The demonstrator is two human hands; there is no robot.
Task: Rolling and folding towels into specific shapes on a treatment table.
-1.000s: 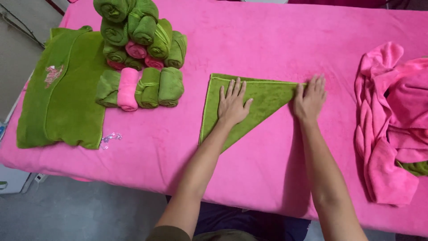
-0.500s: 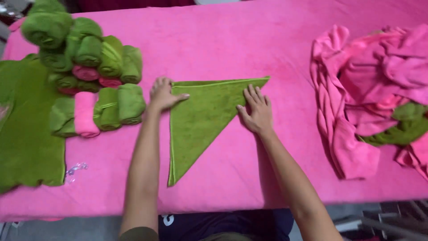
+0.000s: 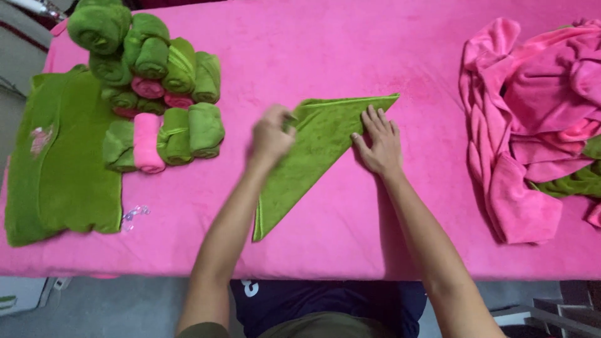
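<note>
A green towel (image 3: pixel 310 156) folded into a triangle lies on the pink table cover (image 3: pixel 325 56), its long point aimed at the near edge. My left hand (image 3: pixel 270 134) is blurred and closed on the towel's upper left corner, which is lifted and folding over. My right hand (image 3: pixel 377 143) lies flat with spread fingers on the towel's right edge, pressing it down.
A stack of rolled green and pink towels (image 3: pixel 150 81) sits at the far left. Beside it lies a flat green cloth (image 3: pixel 59 163). A heap of loose pink and green towels (image 3: pixel 538 119) covers the right side. A small clear wrapper (image 3: pixel 133 216) lies near the front edge.
My left hand has gone from lying flat at the towel's left corner to gripping that corner and pulling it inward. The right hand stays on the right edge. The view has shifted slightly.
</note>
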